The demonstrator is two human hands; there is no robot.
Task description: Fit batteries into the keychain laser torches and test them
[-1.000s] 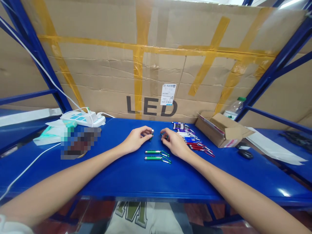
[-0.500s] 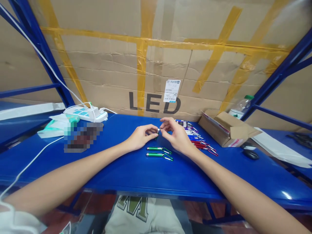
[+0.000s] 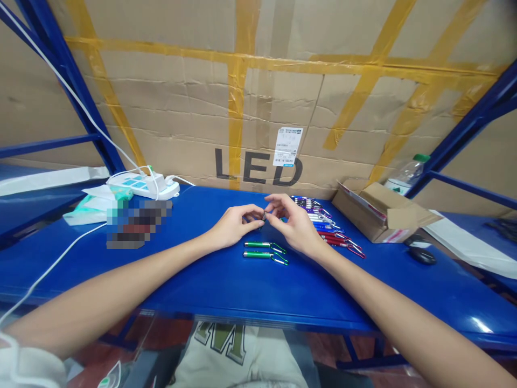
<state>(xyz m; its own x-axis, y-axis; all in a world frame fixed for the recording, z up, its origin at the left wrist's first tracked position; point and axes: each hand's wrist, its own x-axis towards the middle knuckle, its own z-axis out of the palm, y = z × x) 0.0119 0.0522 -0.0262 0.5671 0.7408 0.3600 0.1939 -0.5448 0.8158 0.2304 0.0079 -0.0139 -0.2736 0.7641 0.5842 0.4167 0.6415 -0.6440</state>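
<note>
My left hand is closed, thumb and forefinger pinching a small flashlight that is mostly hidden by the fingers; a dark, shiny bit of it shows. From the other side my right hand meets it, with thumb and forefinger closed on its end and the other fingers curled above. Just below the hands lie two slim green flashlights with carabiner clips, side by side on the blue table. Beyond my right hand, several red flashlights and others in blue, silver and purple lie in a row.
An opened cardboard box stands at the right, beside a black computer mouse and a plastic bottle. At the left are a white power strip, a green-white packet and a blurred-out object. A large taped carton forms the back.
The right thumb and forefinger have closed in on the small flashlight, and its silvery end now looks darker. The camera view has shifted slightly; the table items lie as before.
</note>
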